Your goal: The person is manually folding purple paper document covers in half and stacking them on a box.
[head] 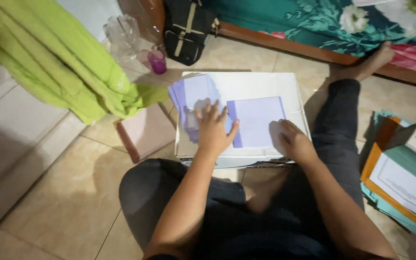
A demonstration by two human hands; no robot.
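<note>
A white cardboard box (261,84) lies flat on the tiled floor in front of my crossed legs. On its left part sits a fanned stack of pale purple paper sheets (191,94). My left hand (214,130) rests flat on that stack, fingers spread. A single purple sheet (255,120) lies in the box's middle. My right hand (292,140) presses on the right edge of that sheet with its fingers curled down onto it.
A green cloth (58,58) hangs at the left. A pink book (143,132) lies left of the box. A purple cup (157,61), a crumpled clear plastic item (123,34) and a black bag (187,29) stand behind. Stacked books and papers (400,178) lie at the right.
</note>
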